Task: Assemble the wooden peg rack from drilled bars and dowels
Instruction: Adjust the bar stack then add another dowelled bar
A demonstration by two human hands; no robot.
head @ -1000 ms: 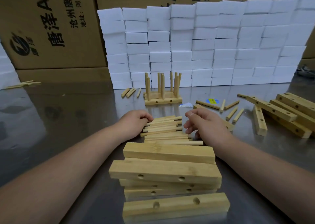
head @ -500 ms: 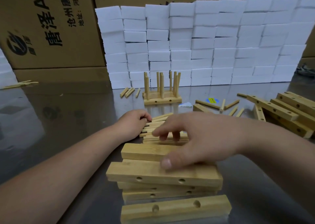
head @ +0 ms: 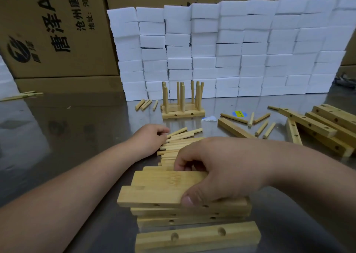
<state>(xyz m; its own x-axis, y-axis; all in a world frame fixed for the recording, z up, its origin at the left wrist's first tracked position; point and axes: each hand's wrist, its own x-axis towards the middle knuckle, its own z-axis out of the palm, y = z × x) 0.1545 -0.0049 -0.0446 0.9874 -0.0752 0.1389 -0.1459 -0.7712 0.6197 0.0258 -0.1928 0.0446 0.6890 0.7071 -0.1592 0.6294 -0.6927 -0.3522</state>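
A stack of drilled wooden bars [head: 169,197] lies close in front of me on the steel table. My right hand [head: 217,168] grips the top bars of the stack, fingers curled over their far edge and thumb on the near side. Just behind the stack lies a heap of dowels [head: 181,139]. My left hand [head: 150,139] rests at the heap's left end, its fingers curled on the dowel ends. One finished peg rack [head: 183,106] with several upright dowels stands farther back.
More drilled bars [head: 327,127] lie at the right, with loose dowels [head: 260,121] and a single bar [head: 234,127] beside them. A wall of white foam blocks [head: 231,50] and cardboard boxes [head: 54,31] close off the back. A few dowels [head: 144,104] lie left of the rack.
My right hand has come back from the dowel heap onto the bar stack and closed its fingers and thumb around the top bars. My left hand has stayed at the dowels.
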